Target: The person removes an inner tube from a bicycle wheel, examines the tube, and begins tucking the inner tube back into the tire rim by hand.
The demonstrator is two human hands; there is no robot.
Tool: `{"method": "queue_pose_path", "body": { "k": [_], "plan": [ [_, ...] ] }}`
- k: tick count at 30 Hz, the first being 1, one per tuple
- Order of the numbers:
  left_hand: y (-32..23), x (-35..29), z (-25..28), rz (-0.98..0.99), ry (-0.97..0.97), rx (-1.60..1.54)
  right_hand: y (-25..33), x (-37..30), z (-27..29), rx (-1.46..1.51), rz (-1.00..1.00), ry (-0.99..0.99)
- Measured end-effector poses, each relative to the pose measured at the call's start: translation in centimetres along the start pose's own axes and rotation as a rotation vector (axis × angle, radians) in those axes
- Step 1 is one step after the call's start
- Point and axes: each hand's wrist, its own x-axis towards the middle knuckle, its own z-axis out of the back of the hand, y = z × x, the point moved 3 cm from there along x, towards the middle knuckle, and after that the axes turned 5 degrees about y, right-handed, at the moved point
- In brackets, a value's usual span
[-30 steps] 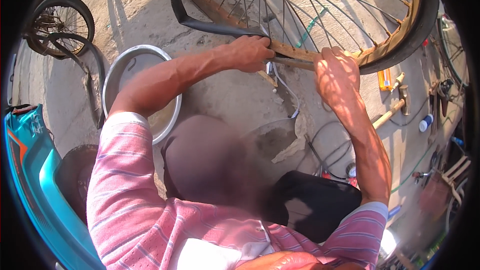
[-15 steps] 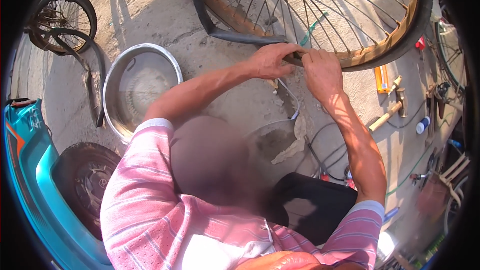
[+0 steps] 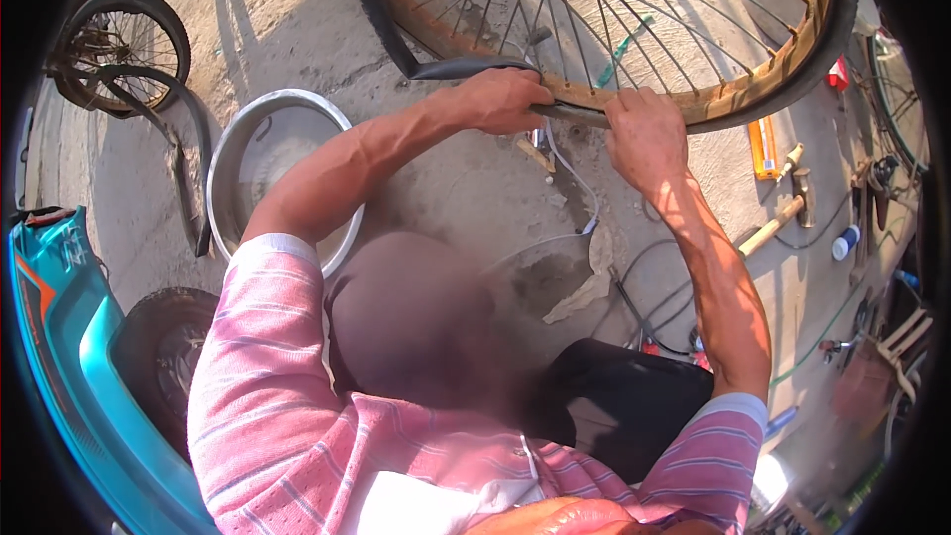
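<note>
A rusty bicycle wheel rim (image 3: pixel 748 91) with long spokes stands at the top of the head view. A black tyre (image 3: pixel 773 111) follows the rim on the right. Towards the left, a black loop, seemingly part of the tyre, stands off the rim with a sharp bend. My left hand (image 3: pixel 503 101) is closed round the tyre near that bend. At the lower right of the rim, my right hand (image 3: pixel 649 142) grips the tyre, fingers over the rim's edge. A short stretch of tyre shows between my hands, lying along the rim.
A metal basin (image 3: pixel 220 178) holding water stands at the left, near a small wheel (image 3: pixel 178 35) and a loose black tyre strip (image 3: pixel 196 124). Turquoise bodywork (image 3: pixel 94 357) curves at lower left. At right lie a hammer (image 3: pixel 773 226), an orange box (image 3: pixel 763 151) and cables.
My left hand has slid left along the tyre, away from my right hand, which has shifted slightly right and down. More tyre shows between them. The wheel has moved slightly up and left.
</note>
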Motion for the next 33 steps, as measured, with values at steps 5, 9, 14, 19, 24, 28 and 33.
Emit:
{"method": "queue_pose_path", "body": {
  "k": [5,9,14,19,24,28,33],
  "plan": [
    [-1.2,0.9,-0.8,0.074,0.039,0.111,0.1,1.1,0.1,0.0,-0.043,0.073],
    [-1.5,1.8,-2.7,0.025,-0.222,0.091,0.3,1.7,-1.8,-0.023,-0.028,0.041],
    [-2.4,2.1,-2.8,-0.004,-0.342,-0.122,0.5,1.7,-2.5,-0.001,-0.014,-0.017],
    [-1.9,1.3,-2.1,0.061,-0.342,-0.361,0.2,1.3,-2.4,0.047,0.018,-0.081],
    [-0.2,-1.7,-1.1,0.158,-0.311,-0.177,0.1,0.9,-2.0,0.061,0.015,-0.068],
    [0.1,-3.0,-1.8,0.034,-0.434,-0.053,0.1,0.5,-1.4,0.061,-0.008,-0.048],
    [0.7,-1.0,-0.8,0.032,-0.138,-0.037,1.1,0.8,-0.8,0.017,-0.044,0.017]
  ]
}}
